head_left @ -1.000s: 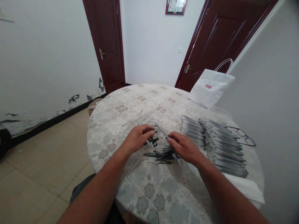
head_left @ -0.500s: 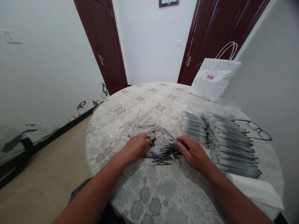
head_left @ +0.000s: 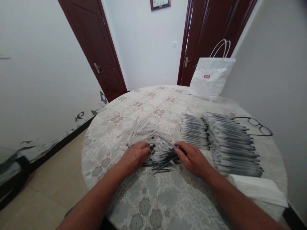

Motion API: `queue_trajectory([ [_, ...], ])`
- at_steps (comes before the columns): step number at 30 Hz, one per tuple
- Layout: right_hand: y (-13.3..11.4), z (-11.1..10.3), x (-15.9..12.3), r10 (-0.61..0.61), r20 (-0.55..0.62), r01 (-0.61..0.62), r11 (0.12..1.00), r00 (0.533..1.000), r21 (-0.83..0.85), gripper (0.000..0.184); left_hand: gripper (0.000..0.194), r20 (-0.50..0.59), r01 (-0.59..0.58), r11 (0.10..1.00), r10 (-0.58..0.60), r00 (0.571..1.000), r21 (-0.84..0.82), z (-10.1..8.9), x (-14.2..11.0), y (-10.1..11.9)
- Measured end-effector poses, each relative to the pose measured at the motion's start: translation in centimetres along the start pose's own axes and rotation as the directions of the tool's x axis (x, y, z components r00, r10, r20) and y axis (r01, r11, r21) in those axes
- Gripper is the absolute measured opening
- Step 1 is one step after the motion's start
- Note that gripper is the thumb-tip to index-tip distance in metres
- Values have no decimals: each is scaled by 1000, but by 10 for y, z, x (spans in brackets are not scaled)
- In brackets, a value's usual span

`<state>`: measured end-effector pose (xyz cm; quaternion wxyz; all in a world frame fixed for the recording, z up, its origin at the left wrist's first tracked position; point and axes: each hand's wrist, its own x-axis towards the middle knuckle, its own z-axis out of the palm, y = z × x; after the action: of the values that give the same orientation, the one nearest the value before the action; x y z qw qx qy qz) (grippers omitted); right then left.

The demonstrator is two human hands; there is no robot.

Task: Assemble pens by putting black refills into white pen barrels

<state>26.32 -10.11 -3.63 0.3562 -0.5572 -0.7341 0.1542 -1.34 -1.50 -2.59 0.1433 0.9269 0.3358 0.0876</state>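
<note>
Room: white walls (head_left: 148,48), two dark red doors (head_left: 91,48), one framed clock (head_left: 160,3). Tabletop: round, under a floral cloth (head_left: 136,105).

Right hand (head_left: 192,156): thumb and forefinger pinched on one end of a tube (head_left: 165,138), which slants away toward the table's centre. Left hand (head_left: 137,155): fingers curled at the black caps (head_left: 153,147); whether they grip anything cannot be told. Between the hands, toward the near edge: black rods (head_left: 165,158), loosely heaped. Beyond the left hand: white tubes (head_left: 141,127), loose pile. Right of the right hand: pens (head_left: 194,131), one small row, one larger stack nearer the right edge.

Bag (head_left: 213,78): white, upright at the far right edge, red label; contents hidden. Glasses (head_left: 254,124): right edge, beside the stack. White sheet (head_left: 257,188): right edge, by the forearm. Patterned cloth runs from the white tubes to the far and left edges.
</note>
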Motion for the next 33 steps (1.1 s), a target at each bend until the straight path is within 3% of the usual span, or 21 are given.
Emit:
queue_trajectory([
  [4,4,5,1,-27,-6,27,1000,1000,-8,22,21,14,2,993,-4,1000,119,1,3,-3],
  [11,1,10,1,-71,-14,71,997,997,-25,21,15,-68,11,999,-7,998,53,5,5,-11],
  [16,1,11,3,-75,2,75,996,997,-41,19,18,-166,30,995,-46,985,-97,5,5,-9],
  [19,5,13,2,-75,-33,74,997,997,-33,19,21,-246,109,943,-192,950,-315,-2,2,-3],
  [21,6,14,1,-76,-83,74,997,994,-25,19,25,-238,174,827,-344,908,-534,-5,-2,-1],
  [23,5,14,0,-86,-121,84,996,989,-25,20,31,-191,167,635,-456,869,-754,-5,-4,0],
  [27,2,17,-1,-131,-126,125,991,983,-58,19,33,-121,-10,220,-497,859,-975,2,-2,2],
  [30,2,20,-2,-155,-104,148,986,982,-76,19,32,-75,-47,67,-492,867,-997,6,1,5],
  [33,4,22,-3,-156,-90,148,985,984,-90,19,29,-37,-37,10,-487,873,-999,8,2,7],
])
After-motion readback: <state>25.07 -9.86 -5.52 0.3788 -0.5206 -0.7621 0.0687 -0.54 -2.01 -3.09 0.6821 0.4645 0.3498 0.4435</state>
